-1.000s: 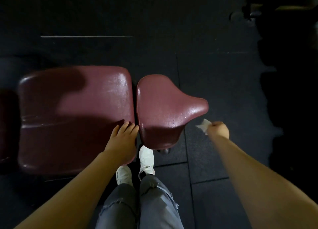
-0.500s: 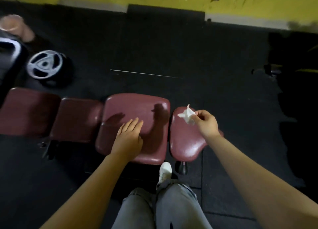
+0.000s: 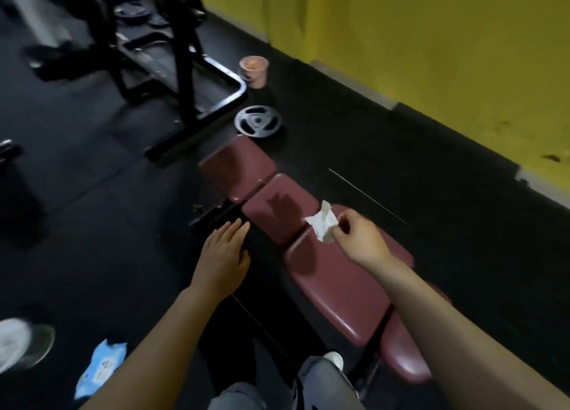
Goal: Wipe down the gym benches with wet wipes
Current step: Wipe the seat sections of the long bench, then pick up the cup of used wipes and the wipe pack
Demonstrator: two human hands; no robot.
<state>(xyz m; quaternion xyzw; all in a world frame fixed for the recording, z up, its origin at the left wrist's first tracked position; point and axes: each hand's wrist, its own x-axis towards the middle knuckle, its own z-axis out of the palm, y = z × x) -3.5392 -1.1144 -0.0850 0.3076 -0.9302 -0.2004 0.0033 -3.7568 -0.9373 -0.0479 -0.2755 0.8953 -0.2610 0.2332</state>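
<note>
Two hands: apart over the bench (image 3: 336,286)
Right hand (image 3: 359,240): I pinch the wipe (image 3: 323,224)
Left hand (image 3: 223,255): flat, fingers straight, beside the bench

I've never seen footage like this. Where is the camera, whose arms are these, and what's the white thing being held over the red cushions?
There is no machine here. The camera sits on a person's head and looks forward and down, so the two bare arms reaching into the picture are that person's own. The right hand pinches a crumpled white wet wipe above a dark red padded gym bench, whose cushions run in a line away from the viewer. The left hand is open, fingers straight, beside the bench over the black floor. On the floor lie a blue wipes packet, a weight plate and a pinkish cup near the yellow wall. A black metal rack stands at upper left.
</note>
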